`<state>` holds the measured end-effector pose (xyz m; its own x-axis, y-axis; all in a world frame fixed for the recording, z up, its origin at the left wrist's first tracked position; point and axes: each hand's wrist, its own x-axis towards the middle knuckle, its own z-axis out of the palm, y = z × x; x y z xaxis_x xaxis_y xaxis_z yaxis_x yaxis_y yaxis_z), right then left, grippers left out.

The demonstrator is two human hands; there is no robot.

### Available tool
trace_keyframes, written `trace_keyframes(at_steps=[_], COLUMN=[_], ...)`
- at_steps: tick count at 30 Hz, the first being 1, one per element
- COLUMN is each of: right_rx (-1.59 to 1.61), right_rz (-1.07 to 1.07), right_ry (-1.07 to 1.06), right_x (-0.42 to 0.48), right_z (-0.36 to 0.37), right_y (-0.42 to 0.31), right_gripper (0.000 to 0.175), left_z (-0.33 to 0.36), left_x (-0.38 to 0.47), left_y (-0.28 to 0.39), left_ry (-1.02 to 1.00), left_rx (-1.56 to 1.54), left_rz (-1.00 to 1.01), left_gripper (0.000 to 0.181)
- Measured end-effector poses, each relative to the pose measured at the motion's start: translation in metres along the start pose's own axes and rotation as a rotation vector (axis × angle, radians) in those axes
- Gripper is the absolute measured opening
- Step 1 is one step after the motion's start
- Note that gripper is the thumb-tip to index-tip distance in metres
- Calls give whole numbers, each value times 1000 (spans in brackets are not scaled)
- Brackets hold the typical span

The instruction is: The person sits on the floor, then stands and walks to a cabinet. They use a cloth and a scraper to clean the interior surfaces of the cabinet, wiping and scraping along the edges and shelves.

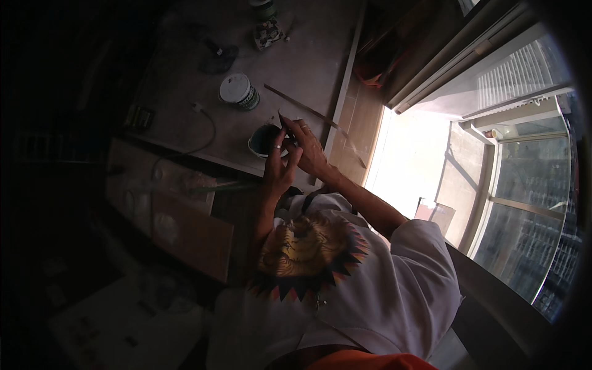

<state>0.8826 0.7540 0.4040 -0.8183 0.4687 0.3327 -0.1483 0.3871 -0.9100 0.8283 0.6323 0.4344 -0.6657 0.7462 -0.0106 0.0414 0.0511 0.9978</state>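
Note:
My left hand [279,166], with a ring on one finger, and my right hand [309,148] meet above the right side of an open round tub [260,142] with a dark inside. A thin, dark, pointed piece [281,119] sticks up from the fingertips of my right hand; what it is cannot be told. The fingers of my left hand touch or nearly touch that hand, and whether they grip anything is hidden. Beyond the tub stands a lidded plastic bucket [237,90] with a printed side. A long thin strip [303,107] lies to its right, reaching past the table edge.
On the grey table [185,115] are a white cable [213,129], a dark tool [216,53] with a handle, a patterned box [268,34] and another can [263,8]. Boards [194,236] lie to the left below the table. Bright daylight enters from a doorway [407,152] at right.

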Motion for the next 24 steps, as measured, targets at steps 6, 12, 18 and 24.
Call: trace_keyframes(at_steps=[6, 12, 18, 24], right_rx=[-13, -58, -242, -228], right_rz=[285, 324, 537, 490], right_ry=[96, 275, 449, 298], right_x=[4, -31, -78, -43], right_z=[-33, -84, -121, -114], right_y=[56, 66, 95, 132], right_gripper=[42, 38, 42, 54], left_z=[25, 6, -14, -52], left_x=[24, 36, 42, 46], left_y=[-1, -25, -43, -46], left_ry=[-102, -192, -220, -99], left_rx=[-35, -30, -50, -56], left_rz=[15, -15, -23, -40], left_gripper=[61, 56, 53, 52])
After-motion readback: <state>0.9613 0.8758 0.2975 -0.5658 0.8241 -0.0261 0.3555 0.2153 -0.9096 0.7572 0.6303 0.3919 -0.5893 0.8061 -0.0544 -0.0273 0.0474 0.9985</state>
